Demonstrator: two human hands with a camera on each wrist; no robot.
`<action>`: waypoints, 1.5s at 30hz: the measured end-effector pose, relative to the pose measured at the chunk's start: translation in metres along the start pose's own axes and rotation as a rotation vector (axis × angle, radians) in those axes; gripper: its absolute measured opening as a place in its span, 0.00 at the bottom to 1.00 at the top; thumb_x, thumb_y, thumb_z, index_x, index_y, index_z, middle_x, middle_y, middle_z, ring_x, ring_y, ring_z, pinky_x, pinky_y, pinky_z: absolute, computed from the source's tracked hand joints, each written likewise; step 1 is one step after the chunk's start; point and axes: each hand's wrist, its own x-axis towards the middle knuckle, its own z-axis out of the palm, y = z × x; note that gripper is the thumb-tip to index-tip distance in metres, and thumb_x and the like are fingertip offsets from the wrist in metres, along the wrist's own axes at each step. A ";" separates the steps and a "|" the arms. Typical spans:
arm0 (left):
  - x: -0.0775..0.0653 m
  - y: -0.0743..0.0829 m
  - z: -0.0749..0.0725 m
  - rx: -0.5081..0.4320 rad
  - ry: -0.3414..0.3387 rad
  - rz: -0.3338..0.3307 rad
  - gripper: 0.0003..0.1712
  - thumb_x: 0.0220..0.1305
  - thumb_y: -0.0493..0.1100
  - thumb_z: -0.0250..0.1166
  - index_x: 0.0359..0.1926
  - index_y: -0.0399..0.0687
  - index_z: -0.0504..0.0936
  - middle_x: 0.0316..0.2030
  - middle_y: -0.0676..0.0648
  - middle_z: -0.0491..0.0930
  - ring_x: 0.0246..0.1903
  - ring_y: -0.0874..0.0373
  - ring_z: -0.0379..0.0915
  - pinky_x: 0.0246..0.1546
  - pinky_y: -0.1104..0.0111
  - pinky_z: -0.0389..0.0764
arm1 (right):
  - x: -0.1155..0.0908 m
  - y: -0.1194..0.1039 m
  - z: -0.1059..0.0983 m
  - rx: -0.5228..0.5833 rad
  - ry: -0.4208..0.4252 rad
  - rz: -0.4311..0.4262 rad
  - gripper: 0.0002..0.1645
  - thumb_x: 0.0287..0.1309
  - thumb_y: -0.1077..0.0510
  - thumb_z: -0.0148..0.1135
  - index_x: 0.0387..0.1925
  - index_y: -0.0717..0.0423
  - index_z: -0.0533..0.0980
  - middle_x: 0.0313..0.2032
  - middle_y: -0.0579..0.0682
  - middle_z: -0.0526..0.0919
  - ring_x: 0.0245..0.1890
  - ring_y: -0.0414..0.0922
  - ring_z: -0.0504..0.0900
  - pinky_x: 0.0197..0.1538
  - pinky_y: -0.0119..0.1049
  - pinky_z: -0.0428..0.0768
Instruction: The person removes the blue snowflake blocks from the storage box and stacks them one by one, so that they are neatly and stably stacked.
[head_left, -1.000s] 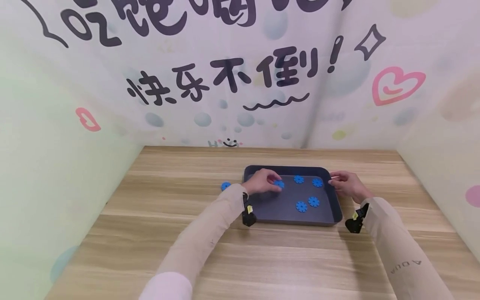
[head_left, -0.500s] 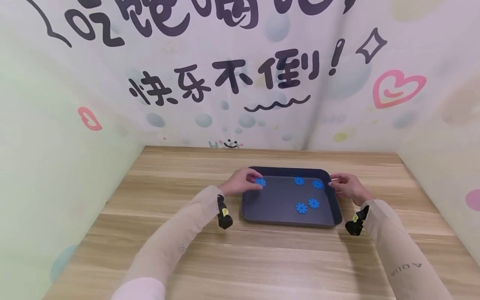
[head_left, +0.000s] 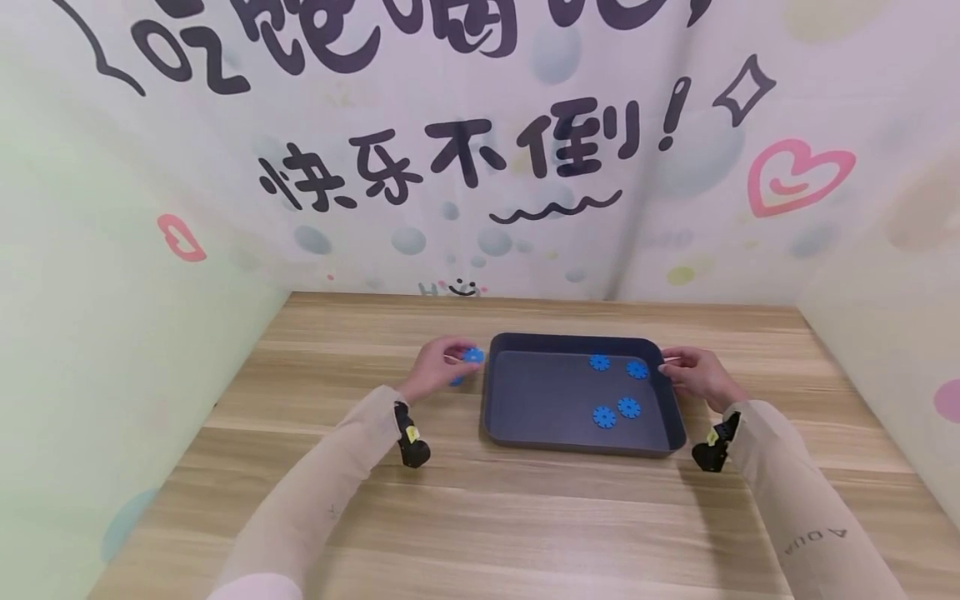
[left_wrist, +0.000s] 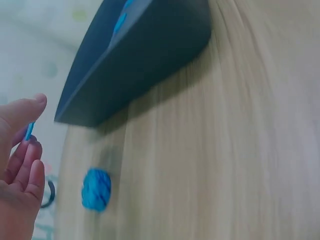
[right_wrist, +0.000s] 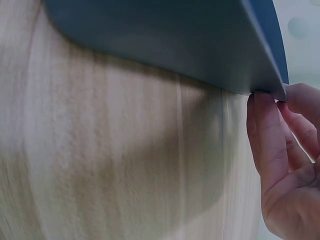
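My left hand [head_left: 435, 367] pinches a blue notched plastic disc [head_left: 473, 355] between thumb and fingers, just outside the tray's left wall. In the left wrist view that disc shows edge-on. Below the hand, a small blue pile [left_wrist: 96, 189], seemingly of the same discs, lies on the table; the head view shows only a bit of it. The dark grey rectangular tray [head_left: 532, 400] has several blue discs [head_left: 628, 407] lying flat in its right half. At the tray's right wall, my right hand [head_left: 702, 375] holds the rim between thumb and fingers.
The wood-grain table [head_left: 525, 517] runs back to a printed cloth wall [head_left: 360, 258] with black lettering. Side walls stand at left and right. Each wrist carries a black camera mount [head_left: 412, 446].
My left hand has carried a blue disc leftward, from inside the tray over its left wall to above the blue pile. The right hand stays at the tray's right wall.
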 end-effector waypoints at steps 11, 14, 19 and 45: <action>-0.013 -0.019 -0.006 0.006 0.066 -0.152 0.22 0.50 0.37 0.66 0.47 0.34 0.75 0.42 0.39 0.74 0.42 0.48 0.72 0.43 0.64 0.74 | 0.001 0.001 0.000 0.000 -0.001 0.010 0.27 0.59 0.58 0.53 0.57 0.68 0.61 0.44 0.60 0.72 0.34 0.42 0.75 0.41 0.38 0.77; -0.015 -0.027 -0.004 0.020 0.109 -0.158 0.23 0.49 0.37 0.67 0.47 0.34 0.75 0.42 0.39 0.73 0.42 0.48 0.71 0.44 0.64 0.73 | 0.000 0.000 0.001 -0.007 -0.001 0.011 0.28 0.60 0.57 0.52 0.57 0.68 0.60 0.44 0.61 0.72 0.35 0.43 0.75 0.42 0.39 0.77; -0.017 -0.034 -0.001 0.033 0.164 -0.122 0.22 0.48 0.35 0.67 0.47 0.33 0.75 0.42 0.38 0.73 0.42 0.48 0.70 0.45 0.62 0.72 | 0.001 -0.001 0.001 -0.009 -0.003 0.018 0.28 0.60 0.57 0.52 0.58 0.67 0.60 0.45 0.61 0.71 0.35 0.44 0.75 0.42 0.38 0.77; -0.018 -0.050 -0.002 -0.009 0.073 -0.118 0.23 0.51 0.38 0.66 0.49 0.33 0.74 0.44 0.38 0.71 0.44 0.47 0.71 0.47 0.63 0.72 | 0.001 0.001 0.000 0.005 0.007 0.007 0.28 0.60 0.59 0.52 0.58 0.69 0.60 0.44 0.60 0.72 0.33 0.41 0.75 0.40 0.37 0.77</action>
